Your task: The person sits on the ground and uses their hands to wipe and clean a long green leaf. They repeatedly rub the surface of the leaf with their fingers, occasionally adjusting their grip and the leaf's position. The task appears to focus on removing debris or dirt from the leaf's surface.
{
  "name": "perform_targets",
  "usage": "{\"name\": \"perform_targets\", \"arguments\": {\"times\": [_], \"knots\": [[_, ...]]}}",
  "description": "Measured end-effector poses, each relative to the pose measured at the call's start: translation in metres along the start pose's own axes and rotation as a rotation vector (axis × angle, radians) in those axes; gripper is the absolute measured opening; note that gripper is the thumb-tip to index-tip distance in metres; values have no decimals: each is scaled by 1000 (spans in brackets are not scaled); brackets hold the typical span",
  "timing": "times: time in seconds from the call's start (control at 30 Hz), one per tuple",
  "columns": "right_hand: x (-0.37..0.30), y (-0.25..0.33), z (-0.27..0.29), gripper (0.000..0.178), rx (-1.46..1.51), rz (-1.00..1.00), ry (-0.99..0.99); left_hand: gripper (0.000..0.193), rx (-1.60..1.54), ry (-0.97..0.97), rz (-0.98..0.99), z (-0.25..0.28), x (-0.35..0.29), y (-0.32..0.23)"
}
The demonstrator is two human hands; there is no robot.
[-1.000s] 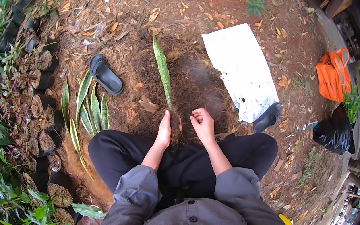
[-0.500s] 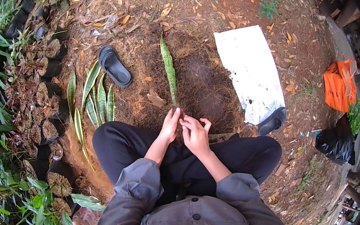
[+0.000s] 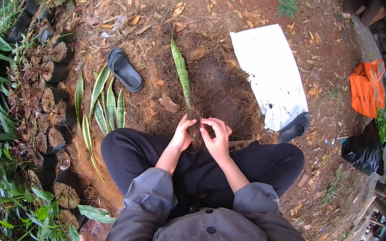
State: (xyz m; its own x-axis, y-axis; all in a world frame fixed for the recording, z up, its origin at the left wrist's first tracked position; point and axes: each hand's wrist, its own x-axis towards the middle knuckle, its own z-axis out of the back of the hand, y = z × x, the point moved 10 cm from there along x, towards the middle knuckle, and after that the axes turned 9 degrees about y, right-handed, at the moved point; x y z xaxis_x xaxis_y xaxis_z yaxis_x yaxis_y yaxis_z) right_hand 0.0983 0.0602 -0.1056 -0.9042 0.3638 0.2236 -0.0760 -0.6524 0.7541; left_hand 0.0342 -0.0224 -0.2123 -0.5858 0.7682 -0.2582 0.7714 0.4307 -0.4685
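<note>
A long green mottled snake plant leaf (image 3: 180,69) points away from me, its base ending in a brown clump of roots and fibre (image 3: 196,126). My left hand (image 3: 183,133) grips that base from the left, thumb and fingers closed round it. From the right, my right hand (image 3: 217,134) pinches at the clump with thumb and fingertips; strands hang down between both hands. Beneath lies a wide mat of brown fibre and dark soil (image 3: 219,81). Left of my knee, several yellow-edged snake plant leaves (image 3: 111,106) lie on the ground.
One black sandal (image 3: 124,70) lies beyond my left knee, another (image 3: 295,127) by a soil-smudged white sack (image 3: 271,72) on the right. Farther right are an orange bag (image 3: 367,92) and a black plastic bag (image 3: 363,152). Potted plants in black bags (image 3: 54,72) line the left.
My right hand has turned and shifted slightly right, its fingertips now at the root clump. More of the clump shows between my hands. The left hand stays at the leaf's base.
</note>
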Motion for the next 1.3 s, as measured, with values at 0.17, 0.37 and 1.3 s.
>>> {"name": "perform_targets", "arguments": {"times": [0.17, 0.37, 1.3], "knots": [[-1, 13, 3, 22, -180, 76, -12, 41, 34, 50, 5, -7, 5, 2], [-2, -7, -11, 34, -35, -37, 98, 32, 34, 19, 10, 1, 8, -2], [15, 5, -31, 24, 7, -64, 114, 18, -136, -104, -163, 29, 15, -13]]}}
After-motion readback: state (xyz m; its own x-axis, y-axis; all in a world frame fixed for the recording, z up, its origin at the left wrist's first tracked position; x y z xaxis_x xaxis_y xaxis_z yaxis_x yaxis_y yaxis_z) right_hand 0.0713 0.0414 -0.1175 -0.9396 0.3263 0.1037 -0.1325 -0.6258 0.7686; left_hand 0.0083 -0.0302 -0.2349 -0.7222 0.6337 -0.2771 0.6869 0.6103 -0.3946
